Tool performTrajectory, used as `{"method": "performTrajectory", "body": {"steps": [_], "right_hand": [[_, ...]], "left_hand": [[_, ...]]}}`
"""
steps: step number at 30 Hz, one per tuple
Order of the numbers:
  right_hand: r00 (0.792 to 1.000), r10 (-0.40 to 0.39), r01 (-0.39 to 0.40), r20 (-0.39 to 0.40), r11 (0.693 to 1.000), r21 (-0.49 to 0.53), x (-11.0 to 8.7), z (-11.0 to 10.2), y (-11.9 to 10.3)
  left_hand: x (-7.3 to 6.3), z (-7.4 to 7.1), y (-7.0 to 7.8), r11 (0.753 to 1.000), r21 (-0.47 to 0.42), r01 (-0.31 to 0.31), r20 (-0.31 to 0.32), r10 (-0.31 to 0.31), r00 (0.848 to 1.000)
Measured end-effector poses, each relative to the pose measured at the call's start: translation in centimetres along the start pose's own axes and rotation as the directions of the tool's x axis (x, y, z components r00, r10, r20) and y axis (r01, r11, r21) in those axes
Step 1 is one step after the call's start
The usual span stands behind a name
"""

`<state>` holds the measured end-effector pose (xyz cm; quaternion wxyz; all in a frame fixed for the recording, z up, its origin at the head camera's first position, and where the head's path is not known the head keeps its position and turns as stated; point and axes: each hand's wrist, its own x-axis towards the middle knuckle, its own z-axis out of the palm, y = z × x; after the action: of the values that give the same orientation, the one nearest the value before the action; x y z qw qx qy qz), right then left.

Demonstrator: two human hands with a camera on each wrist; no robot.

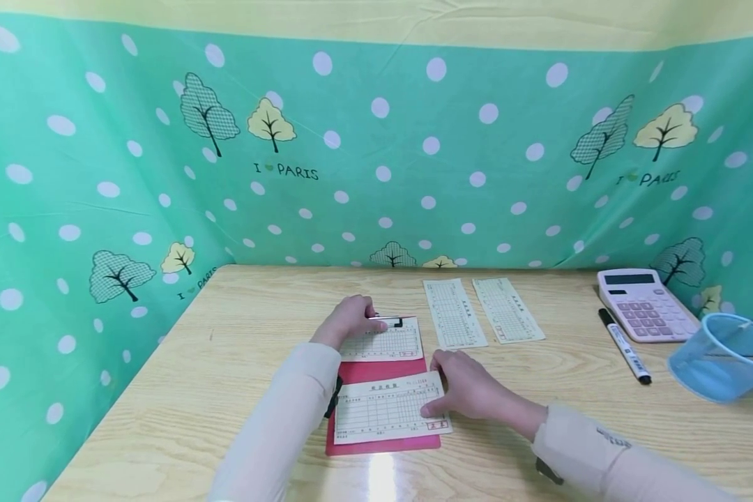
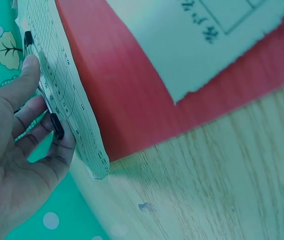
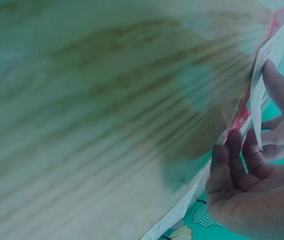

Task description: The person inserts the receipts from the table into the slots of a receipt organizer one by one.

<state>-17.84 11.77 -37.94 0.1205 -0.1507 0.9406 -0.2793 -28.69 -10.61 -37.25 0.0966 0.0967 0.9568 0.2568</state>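
A red clipboard (image 1: 383, 370) lies on the table with a printed form slip (image 1: 389, 344) under its metal clip (image 2: 45, 92). My left hand (image 1: 349, 319) grips that clip at the far end, thumb on top and fingers curled behind, as the left wrist view shows. Over the clipboard's near half is a second form slip (image 1: 383, 410), printed with a grid and a red box. Its right edge is pinched by my right hand (image 1: 470, 387), the thumb on its face and the fingers behind. In the right wrist view this slip (image 3: 258, 85) stands slightly off the board.
Two more form slips (image 1: 454, 314) (image 1: 508, 310) lie side by side beyond my right hand. Farther right are a black-capped marker (image 1: 625, 346), a pink calculator (image 1: 646, 307) and a blue mesh pen holder (image 1: 721, 359). A green patterned cloth (image 1: 376, 153) hangs behind the table.
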Motion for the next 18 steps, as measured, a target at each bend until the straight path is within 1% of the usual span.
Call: {"method": "performTrajectory", "body": {"steps": [3,6,9,12,15,18], "right_hand": [[1.000,0.008,-0.009,0.010,0.998,0.057,-0.1,-0.1,0.1],[1.000,-0.019,0.019,0.000,0.993,0.117,-0.1,-0.4,0.4],[0.998,-0.053,0.056,-0.018,0.979,0.197,0.2,-0.9,0.7],[0.997,-0.061,0.070,-0.045,0.964,0.256,0.9,-1.2,0.9],[0.996,-0.025,0.047,-0.081,0.959,0.281,1.8,-1.4,0.8],[0.994,0.038,-0.005,-0.101,0.951,0.308,2.7,-1.5,0.7]], "left_hand": [[0.0,0.0,0.1,1.000,0.004,0.003,0.003,-0.003,1.000],[0.1,0.0,0.0,1.000,0.008,0.004,0.007,-0.005,1.000],[0.1,0.0,0.1,1.000,0.017,0.000,0.008,0.000,1.000],[0.1,-0.1,0.2,1.000,0.018,0.001,0.006,-0.001,1.000],[0.1,-0.1,0.1,1.000,0.021,-0.002,0.002,0.002,1.000],[0.1,-0.1,0.1,1.000,0.027,-0.008,-0.005,0.008,1.000]]}}
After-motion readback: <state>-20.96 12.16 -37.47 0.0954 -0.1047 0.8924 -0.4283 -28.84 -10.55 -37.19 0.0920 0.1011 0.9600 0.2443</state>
